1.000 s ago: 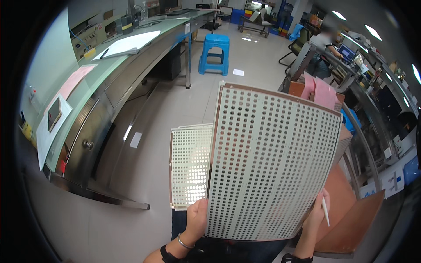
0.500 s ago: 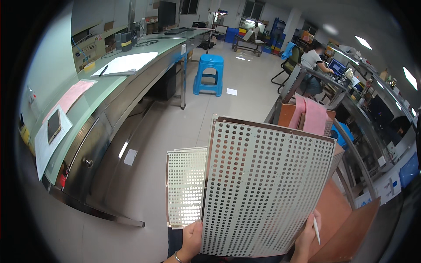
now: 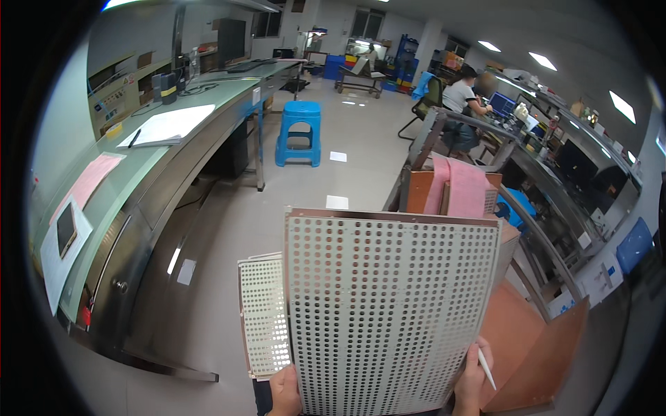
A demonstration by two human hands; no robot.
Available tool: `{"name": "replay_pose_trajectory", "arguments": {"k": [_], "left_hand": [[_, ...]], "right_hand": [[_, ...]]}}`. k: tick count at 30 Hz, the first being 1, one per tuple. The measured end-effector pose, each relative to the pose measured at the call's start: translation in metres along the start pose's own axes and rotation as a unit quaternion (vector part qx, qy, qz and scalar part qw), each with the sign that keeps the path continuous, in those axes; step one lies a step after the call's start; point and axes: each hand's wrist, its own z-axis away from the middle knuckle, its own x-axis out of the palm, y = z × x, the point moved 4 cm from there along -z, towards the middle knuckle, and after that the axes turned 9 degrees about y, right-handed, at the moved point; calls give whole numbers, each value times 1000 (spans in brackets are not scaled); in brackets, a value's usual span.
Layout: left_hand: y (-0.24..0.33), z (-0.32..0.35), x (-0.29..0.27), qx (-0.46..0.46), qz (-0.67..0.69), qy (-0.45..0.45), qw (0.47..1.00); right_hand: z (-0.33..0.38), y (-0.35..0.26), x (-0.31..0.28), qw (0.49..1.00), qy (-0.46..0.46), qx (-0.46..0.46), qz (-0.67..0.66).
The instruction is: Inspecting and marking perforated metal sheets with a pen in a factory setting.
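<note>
Perforated panel (image 3: 381, 312) lower in frame than before

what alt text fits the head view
Two hands, left and right, hold up a large perforated panel over a smaller one. A blue stool stands by a long bench.
</note>
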Motion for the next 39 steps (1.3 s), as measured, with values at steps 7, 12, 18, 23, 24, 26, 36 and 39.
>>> {"name": "replay_pose_trajectory", "arguments": {"k": [7, 12, 18, 23, 24, 26, 36, 39], "left_hand": [[-17, -4, -17, 17, 28, 12, 999], [-14, -6, -13, 25, 35, 23, 999], [-11, -8, -9, 25, 55, 19, 998], [-5, -8, -4, 28, 41, 26, 998], [2, -5, -2, 27, 41, 23, 999], [17, 2, 4, 14, -165, 8, 986], [12, -5, 10, 10, 26, 58, 998], [15, -8, 12, -6, 41, 3, 999]], "right_hand": [[3, -6, -6, 1000, -4, -1, -13], [5, -12, -4, 1000, -21, -12, 3], [5, -15, -5, 999, -27, -14, 12], [7, -16, -7, 1000, -28, -7, 10], [7, -17, -7, 1000, -26, -8, 9], [9, -20, -8, 999, -28, -11, 11], [7, -25, -4, 998, -31, -24, 49], [3, -37, 2, 998, -26, -15, 48]]}}
